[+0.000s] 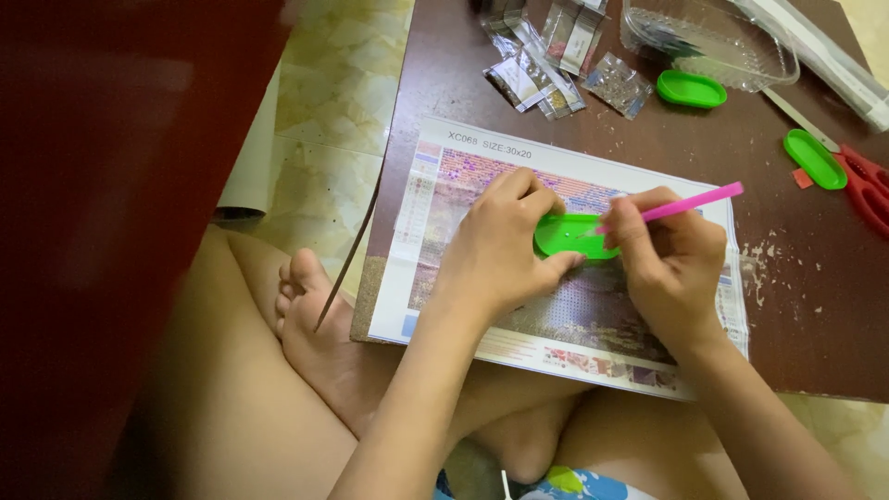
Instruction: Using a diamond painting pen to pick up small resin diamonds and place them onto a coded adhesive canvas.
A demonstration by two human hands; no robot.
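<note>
- A small green oval tray [569, 235] is laid flat on the canvas [593, 310].
- A pink pen [681, 206] is held slanted, tip in the tray.

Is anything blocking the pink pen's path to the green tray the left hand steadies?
Nothing visible does. The right hand holds the pink pen with its tip already over the green tray, which the left hand holds on the canvas.

Bare brown board [806, 306] lies open right of the canvas [593, 315]; packets [556, 65], clear tray [713, 42] and scissors [866, 185] crowd the far edge.
</note>
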